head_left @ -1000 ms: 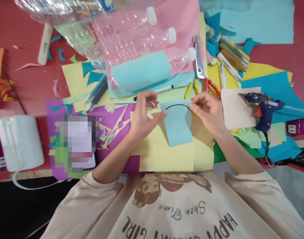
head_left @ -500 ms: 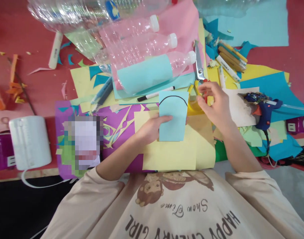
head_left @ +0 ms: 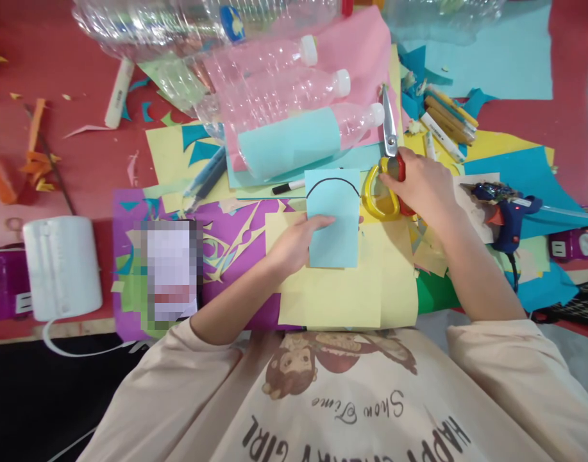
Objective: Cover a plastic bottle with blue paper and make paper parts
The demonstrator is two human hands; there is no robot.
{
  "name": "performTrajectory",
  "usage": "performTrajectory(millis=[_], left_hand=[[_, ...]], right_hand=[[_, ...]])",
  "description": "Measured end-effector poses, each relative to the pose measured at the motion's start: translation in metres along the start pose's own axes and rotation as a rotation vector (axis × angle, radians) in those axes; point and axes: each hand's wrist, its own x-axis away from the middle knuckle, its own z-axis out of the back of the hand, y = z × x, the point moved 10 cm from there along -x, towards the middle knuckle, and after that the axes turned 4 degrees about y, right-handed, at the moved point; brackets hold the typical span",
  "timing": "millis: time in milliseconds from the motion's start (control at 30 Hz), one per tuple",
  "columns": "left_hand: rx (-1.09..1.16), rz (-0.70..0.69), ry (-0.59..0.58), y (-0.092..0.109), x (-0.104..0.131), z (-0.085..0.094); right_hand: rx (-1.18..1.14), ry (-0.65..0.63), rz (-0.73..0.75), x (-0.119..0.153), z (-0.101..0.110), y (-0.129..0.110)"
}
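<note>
My left hand [head_left: 296, 244] pinches a light blue paper piece [head_left: 333, 237] by its left side, thumb on top, above pale yellow paper [head_left: 332, 301]. A curved black line runs near the top edge of the blue piece. My right hand [head_left: 421, 186] is closed around the red and yellow handles of a pair of scissors [head_left: 390, 138], whose metal blades point away from me. Just behind the blue piece lies a marker [head_left: 286, 187] with a black end, partly hidden by the paper.
Clear plastic bottles [head_left: 294, 83] lie at the back, one wrapped in light blue paper. A blue glue gun [head_left: 510, 218] rests at the right. Left are a phone [head_left: 171, 269] and a white device [head_left: 63, 266]. Pens [head_left: 450, 119] and paper scraps lie around.
My right hand has moved onto the scissors' handles and taken hold of them. The blue piece has shifted slightly and now covers part of the marker.
</note>
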Motion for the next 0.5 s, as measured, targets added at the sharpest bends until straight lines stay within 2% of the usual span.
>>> performTrajectory(millis=[133,233,300,367,400,500], left_hand=[[0.004,-0.010,0.053,0.001,0.000,0.005],[0.001,-0.010,0.091,0.000,0.001,0.010],[0.002,-0.012,0.093,0.001,0.002,0.010],[0.008,-0.009,0.096,0.001,0.002,0.011],[0.011,-0.007,0.101,0.001,0.002,0.011],[0.010,0.005,0.133,0.001,0.003,0.014]], right_hand=[[-0.220,-0.012,-0.123,-0.004,0.014,0.016],[-0.646,-0.050,-0.266,0.004,0.028,0.031],[-0.930,-0.054,-0.291,0.013,0.041,0.036],[-0.983,-0.150,-0.275,0.027,0.047,0.036],[-0.984,-0.233,-0.193,0.035,0.049,0.029],[-0.905,-0.222,-0.003,0.063,0.060,0.025]])
